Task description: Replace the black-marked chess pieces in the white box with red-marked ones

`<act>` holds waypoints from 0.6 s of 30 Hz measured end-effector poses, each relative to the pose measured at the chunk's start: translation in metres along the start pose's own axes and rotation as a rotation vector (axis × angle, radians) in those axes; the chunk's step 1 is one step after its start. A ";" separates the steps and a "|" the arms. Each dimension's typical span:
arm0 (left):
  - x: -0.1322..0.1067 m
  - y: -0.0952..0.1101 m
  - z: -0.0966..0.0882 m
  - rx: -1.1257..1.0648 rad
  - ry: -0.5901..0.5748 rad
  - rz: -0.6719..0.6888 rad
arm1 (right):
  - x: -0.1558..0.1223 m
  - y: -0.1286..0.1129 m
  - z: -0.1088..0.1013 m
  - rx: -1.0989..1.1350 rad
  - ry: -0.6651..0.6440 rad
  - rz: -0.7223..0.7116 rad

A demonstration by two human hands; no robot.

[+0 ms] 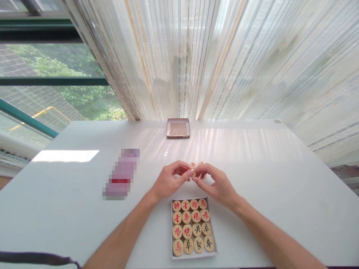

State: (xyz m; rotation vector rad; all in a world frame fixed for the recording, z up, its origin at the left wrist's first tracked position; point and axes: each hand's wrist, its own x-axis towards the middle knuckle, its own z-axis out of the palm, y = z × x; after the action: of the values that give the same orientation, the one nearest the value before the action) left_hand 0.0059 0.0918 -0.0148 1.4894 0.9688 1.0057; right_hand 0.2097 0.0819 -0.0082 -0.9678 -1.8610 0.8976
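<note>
My left hand (169, 181) and my right hand (215, 184) meet above the white table (269, 179), fingertips pinched together on round wooden chess pieces (193, 169). Two or three discs with red characters show between and just behind the fingers. Close to me, under the wrists, a shallow white box (193, 256) holds several wooden discs in rows, marked with red and black characters. Both hands hover just beyond the box's far edge.
A small brownish box lid (178, 128) lies at the table's far edge by the striped curtain (224, 56). A blurred purple packet (122, 173) lies to the left. A window (42, 89) is at far left.
</note>
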 end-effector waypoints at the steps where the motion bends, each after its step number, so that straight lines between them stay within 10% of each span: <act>1: 0.000 0.000 0.000 -0.010 -0.001 0.001 | 0.000 0.000 0.000 -0.004 0.002 0.000; 18: -0.001 0.003 -0.002 0.044 -0.054 0.040 | 0.002 -0.003 -0.003 0.111 -0.002 0.064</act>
State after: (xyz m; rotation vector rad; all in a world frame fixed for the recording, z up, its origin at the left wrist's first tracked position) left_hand 0.0038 0.0914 -0.0121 1.5704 0.9309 0.9735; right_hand 0.2110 0.0830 -0.0041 -0.9626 -1.7712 1.0296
